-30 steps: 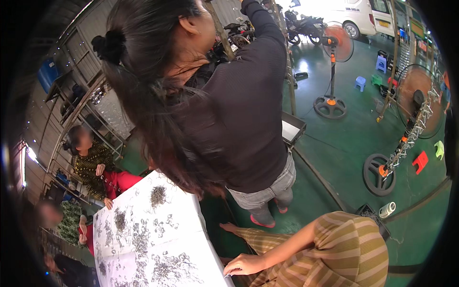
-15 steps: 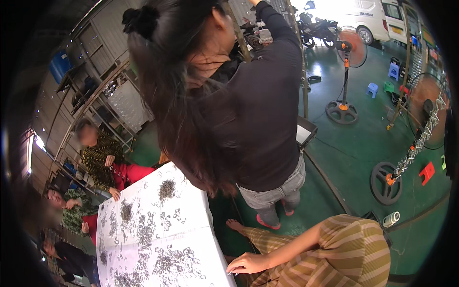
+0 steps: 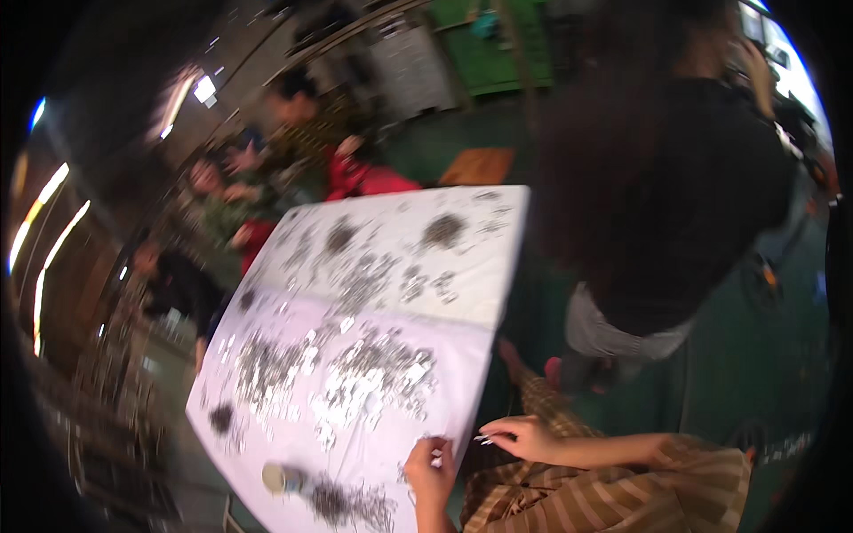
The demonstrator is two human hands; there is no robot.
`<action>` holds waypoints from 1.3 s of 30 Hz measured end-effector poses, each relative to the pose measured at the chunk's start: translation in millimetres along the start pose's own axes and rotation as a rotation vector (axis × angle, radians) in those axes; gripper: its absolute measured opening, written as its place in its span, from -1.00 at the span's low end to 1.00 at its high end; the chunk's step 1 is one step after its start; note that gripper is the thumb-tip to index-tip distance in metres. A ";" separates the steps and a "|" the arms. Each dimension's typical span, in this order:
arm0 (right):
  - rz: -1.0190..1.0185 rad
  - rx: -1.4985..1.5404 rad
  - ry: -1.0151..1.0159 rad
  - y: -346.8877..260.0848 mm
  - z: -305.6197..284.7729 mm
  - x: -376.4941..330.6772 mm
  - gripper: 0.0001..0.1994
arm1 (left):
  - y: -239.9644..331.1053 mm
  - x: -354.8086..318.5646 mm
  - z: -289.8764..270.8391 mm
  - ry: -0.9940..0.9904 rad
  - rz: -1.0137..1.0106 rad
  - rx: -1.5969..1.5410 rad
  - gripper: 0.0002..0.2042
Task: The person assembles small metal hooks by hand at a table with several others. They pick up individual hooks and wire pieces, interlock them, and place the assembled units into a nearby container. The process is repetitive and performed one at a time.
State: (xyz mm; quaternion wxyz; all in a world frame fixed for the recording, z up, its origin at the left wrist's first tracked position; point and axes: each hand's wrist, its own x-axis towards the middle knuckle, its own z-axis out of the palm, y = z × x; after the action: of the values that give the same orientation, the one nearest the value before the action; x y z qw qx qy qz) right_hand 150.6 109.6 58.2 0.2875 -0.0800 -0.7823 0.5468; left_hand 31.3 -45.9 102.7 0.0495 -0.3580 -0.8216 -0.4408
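A white sheet-covered table (image 3: 462,258) carries several heaps of small silvery metal parts (image 3: 373,373). My left hand (image 3: 430,473) rises from the lower edge at the table's near corner, its fingers curled around a few small pale parts. My right hand (image 3: 526,437), on a brown striped sleeve (image 3: 675,471), hovers just off the table's edge and pinches a small pale piece at its fingertips. The picture is blurred, so the pieces are hard to make out. A darker heap of parts (image 3: 342,505) and a small round pale object (image 3: 277,478) lie left of my left hand.
A person in a dark top (image 3: 684,195) with long hair stands close at the table's right side. Several people (image 3: 293,133) sit along the far left side, one in red (image 3: 364,178). The floor (image 3: 746,373) is green.
The view has swung left and down onto the table, which now fills the middle. My left hand has come into view beside my right hand at the near corner.
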 end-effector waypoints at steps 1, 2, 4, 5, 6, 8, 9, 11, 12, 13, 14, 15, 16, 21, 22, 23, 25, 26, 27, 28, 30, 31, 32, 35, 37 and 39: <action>-0.010 0.013 -0.004 -0.3 1.6 0.9 -0.79 | 5.6 -0.1 -0.7 -0.012 0.010 0.054 -0.91; -0.013 0.020 0.005 -2.2 1.8 2.4 -0.79 | 13.2 1.2 0.0 -0.012 0.007 -0.004 -0.91; -0.002 0.031 0.005 -7.6 2.0 4.7 -0.78 | 16.3 0.0 1.3 -0.042 0.016 -0.011 -0.91; 0.009 0.020 -0.012 -9.6 1.7 5.7 -0.78 | 16.4 -0.4 2.6 -0.050 0.024 -0.017 -0.91; 0.026 0.029 -0.020 -7.9 3.0 4.9 -0.78 | 17.6 -1.3 4.1 -0.063 0.038 -0.027 -0.91; 0.047 0.064 -0.022 -3.3 5.2 4.9 -0.77 | 19.6 -3.2 5.1 -0.080 0.049 -0.012 -0.91; 0.042 0.056 -0.025 -2.8 5.3 4.6 -0.76 | 20.7 -3.9 6.1 -0.089 0.058 -0.004 -0.91; 0.028 0.042 -0.029 -4.4 5.1 4.4 -0.75 | 24.1 -5.9 8.8 -0.099 0.047 -0.035 -0.90; 0.030 0.038 -0.031 -6.2 4.5 5.6 -0.75 | 25.6 -6.0 9.4 -0.104 0.043 -0.049 -0.90; 0.035 0.032 -0.029 -7.0 2.8 6.1 -0.75 | 26.4 -4.6 10.9 -0.122 0.062 -0.042 -0.90; 0.040 0.025 -0.026 -6.2 2.1 6.5 -0.74 | 25.9 -3.9 12.3 -0.122 0.069 -0.045 -0.90; 0.020 0.022 -0.029 -3.6 1.8 6.5 -0.73 | 25.8 -3.5 14.0 -0.124 0.076 -0.054 -0.91; 0.020 0.020 -0.036 -4.6 2.1 7.4 -0.73 | 25.6 -3.6 14.5 -0.127 0.084 -0.063 -0.91; 0.023 -0.001 -0.047 -6.7 1.5 9.0 -0.72 | 28.2 -3.3 13.7 -0.125 0.082 -0.071 -0.91; 0.026 -0.005 -0.052 -7.1 1.1 8.7 -0.72 | 28.3 -3.5 13.9 -0.126 0.083 -0.074 -0.91; 0.028 -0.009 -0.055 -7.9 0.7 8.9 -0.72 | 29.0 -3.6 13.5 -0.131 0.071 -0.073 -0.91; 0.027 -0.016 -0.057 -9.7 0.2 9.1 -0.72 | 31.6 -4.1 12.1 -0.143 0.048 -0.073 -0.92; 0.025 -0.018 -0.054 -10.9 -0.3 9.6 -0.72 | 32.9 -3.4 12.0 -0.143 0.047 -0.076 -0.93; 0.023 -0.020 -0.051 -12.0 -0.7 10.0 -0.71 | 33.9 -2.8 11.8 -0.144 0.046 -0.079 -0.93; 0.023 -0.023 -0.049 -13.1 -1.1 10.2 -0.71 | 34.5 -2.2 11.9 -0.145 0.045 -0.082 -0.93; 0.023 -0.026 -0.051 -14.8 -0.9 10.0 -0.71 | 33.2 -3.0 12.5 -0.143 0.050 -0.088 -0.93; 0.023 -0.022 -0.054 -15.3 -0.9 10.1 -0.71 | 32.0 -3.3 13.0 -0.143 0.053 -0.090 -0.93; 0.023 -0.019 -0.057 -15.9 -1.0 10.2 -0.71 | 30.3 -3.9 13.5 -0.141 0.061 -0.086 -0.92; 0.027 -0.018 -0.065 -16.7 -0.7 9.9 -0.71 | 26.9 -5.4 14.1 -0.139 0.077 -0.076 -0.90; 0.021 -0.020 -0.067 -16.4 -0.5 9.9 -0.71 | 26.8 -5.8 13.9 -0.138 0.074 -0.075 -0.89; 0.006 -0.020 -0.065 -15.8 0.1 9.9 -0.71 | 26.7 -5.7 13.1 -0.131 0.084 -0.072 -0.89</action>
State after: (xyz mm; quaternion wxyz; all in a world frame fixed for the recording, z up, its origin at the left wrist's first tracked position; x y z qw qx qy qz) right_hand 145.5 107.7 76.0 0.2593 -0.0674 -0.7965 0.5421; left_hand 55.5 -29.5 110.8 0.0011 -0.4219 -0.7908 -0.4433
